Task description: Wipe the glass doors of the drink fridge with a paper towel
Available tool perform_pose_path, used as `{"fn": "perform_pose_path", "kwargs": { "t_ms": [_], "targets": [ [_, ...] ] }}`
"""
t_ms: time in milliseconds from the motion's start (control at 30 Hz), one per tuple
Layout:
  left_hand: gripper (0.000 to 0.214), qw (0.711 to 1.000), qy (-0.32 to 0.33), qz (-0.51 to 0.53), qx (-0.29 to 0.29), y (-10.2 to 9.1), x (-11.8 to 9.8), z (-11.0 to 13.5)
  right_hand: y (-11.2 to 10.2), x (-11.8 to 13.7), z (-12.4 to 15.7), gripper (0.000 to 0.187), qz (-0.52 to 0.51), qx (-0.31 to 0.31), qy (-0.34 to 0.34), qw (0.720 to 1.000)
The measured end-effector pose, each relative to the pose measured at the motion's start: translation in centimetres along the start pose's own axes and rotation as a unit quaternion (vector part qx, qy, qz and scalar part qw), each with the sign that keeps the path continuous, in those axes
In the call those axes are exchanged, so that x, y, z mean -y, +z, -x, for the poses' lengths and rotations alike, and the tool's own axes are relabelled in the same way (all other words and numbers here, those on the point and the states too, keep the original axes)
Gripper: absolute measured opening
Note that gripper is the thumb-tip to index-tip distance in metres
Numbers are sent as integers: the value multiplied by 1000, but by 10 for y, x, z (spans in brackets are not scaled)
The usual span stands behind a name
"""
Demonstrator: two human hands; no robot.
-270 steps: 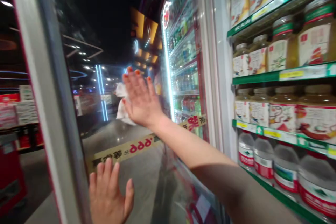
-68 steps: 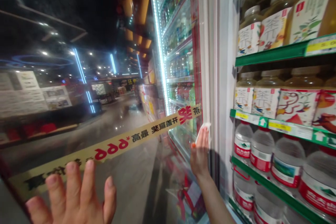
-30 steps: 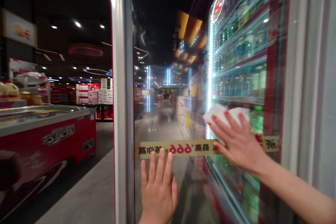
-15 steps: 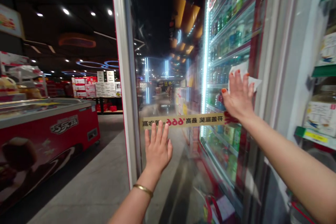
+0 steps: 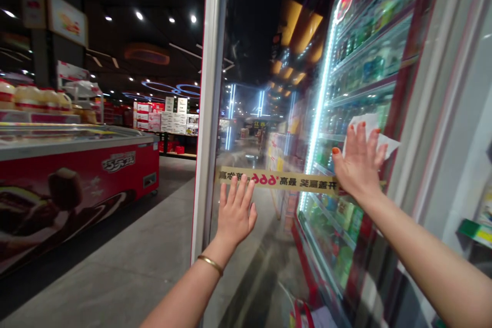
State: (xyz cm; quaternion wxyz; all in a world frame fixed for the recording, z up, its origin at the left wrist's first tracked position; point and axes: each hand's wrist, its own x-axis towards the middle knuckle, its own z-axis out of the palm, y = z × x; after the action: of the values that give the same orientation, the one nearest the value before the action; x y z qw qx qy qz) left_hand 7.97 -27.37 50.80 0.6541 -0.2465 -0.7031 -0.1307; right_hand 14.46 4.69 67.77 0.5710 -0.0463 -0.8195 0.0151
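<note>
My left hand (image 5: 235, 211) lies flat with spread fingers on the glass door (image 5: 249, 138), its fingertips at the lower edge of a printed strip (image 5: 307, 182). A gold bangle (image 5: 210, 263) circles that wrist. Higher and to the right, my right hand (image 5: 358, 161) presses a white tissue (image 5: 389, 145) flat against the pane. Its fingers are stretched over the tissue, whose upper edge and right corner stick out. Shelves of bottles in a lit drinks cooler (image 5: 326, 87) show in the glass.
A red ice-cream chest freezer (image 5: 126, 169) stands at left, with large bottles (image 5: 33, 97) behind it. Stacked cartons (image 5: 175, 122) are farther back. The door's metal frame (image 5: 209, 87) runs upright left of my hands. A shelf edge (image 5: 476, 230) juts in at right.
The view has turned left, so the door and freezer appear farther right. My right hand and the tissue are slightly lower on the glass. My left hand stays flat near the strip.
</note>
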Motion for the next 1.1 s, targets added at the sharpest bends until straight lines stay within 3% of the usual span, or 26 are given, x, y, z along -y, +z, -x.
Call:
{"fn": "perform_pose_path", "kwargs": {
  "t_ms": [133, 233, 400, 567, 667, 733, 767, 833, 900, 933, 1000, 1067, 1100],
  "targets": [
    [79, 1000, 1, -13, 2, 0, -1, 0, 14, -20, -3, 81, 30, -35, -43, 998],
    [78, 1000, 6, -10, -2, 1, 1, 1, 22, -20, 0, 80, 31, -62, -59, 996],
    [76, 1000, 4, 12, -13, 5, 4, 1, 17, -3, 9, 75, 15, -80, -43, 996],
    [77, 1000, 4, 20, -10, 9, 5, 1, 0, 16, -24, 70, 23, -71, -41, 996],
    [78, 1000, -1, 22, -16, 11, 6, 2, 8, 49, -33, 72, 10, -101, -46, 994],
    [78, 1000, 1, 25, -16, 13, 7, 3, 24, 80, -12, 77, -17, -99, -117, 988],
    [79, 1000, 4, 26, -16, 14, 8, 4, 33, 94, 5, 80, -31, -79, -185, 979],
    [81, 999, 8, 33, -21, 15, 10, 6, 49, 113, 38, 74, -48, -24, -354, 934],
    [83, 999, 12, 44, -23, 16, 12, 8, 53, 113, 49, 65, -40, 13, -463, 886],
    [83, 998, 13, 52, -21, 16, 13, 9, 50, 107, 40, 63, -33, 17, -479, 877],
    [83, 998, 9, 63, -17, 16, 14, 9, 34, 93, -4, 67, -25, -3, -436, 899],
    [82, 998, 7, 67, -17, 17, 14, 8, 17, 88, -61, 73, -21, -44, -340, 939],
    [82, 997, 5, 69, -18, 17, 13, 8, 13, 92, -84, 72, -15, -75, -256, 964]
  ]
}}
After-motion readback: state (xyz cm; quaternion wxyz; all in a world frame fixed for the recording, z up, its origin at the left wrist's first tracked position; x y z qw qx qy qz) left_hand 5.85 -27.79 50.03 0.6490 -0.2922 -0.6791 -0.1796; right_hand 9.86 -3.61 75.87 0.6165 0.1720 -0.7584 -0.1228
